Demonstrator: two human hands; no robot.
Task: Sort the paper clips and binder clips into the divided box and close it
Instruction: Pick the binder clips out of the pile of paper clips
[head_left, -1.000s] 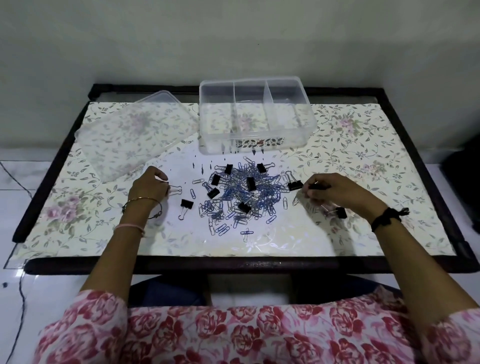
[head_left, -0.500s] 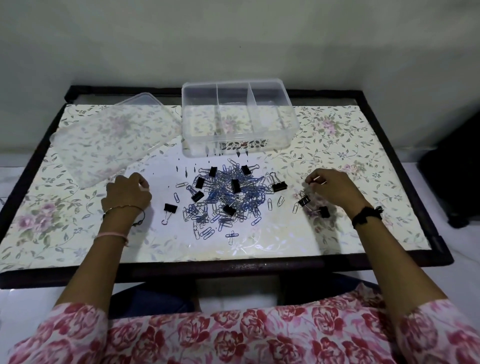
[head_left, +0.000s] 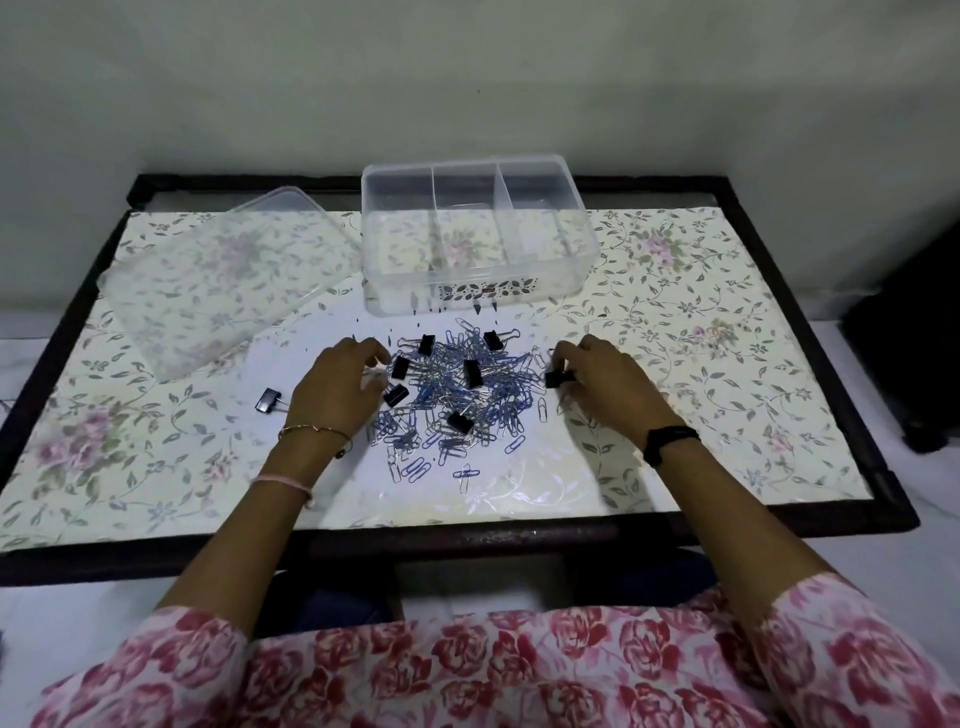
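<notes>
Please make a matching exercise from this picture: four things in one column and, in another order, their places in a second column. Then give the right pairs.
Things:
1. lid
2. divided box
3. lone binder clip
4. pile of paper clips

Places:
A. between the left hand and the right hand
B. at the back of the table, beyond the pile
C. left of the box, lying flat
D. alone, left of the left hand

Pairs: 1-C, 2-B, 3-D, 4-A
</notes>
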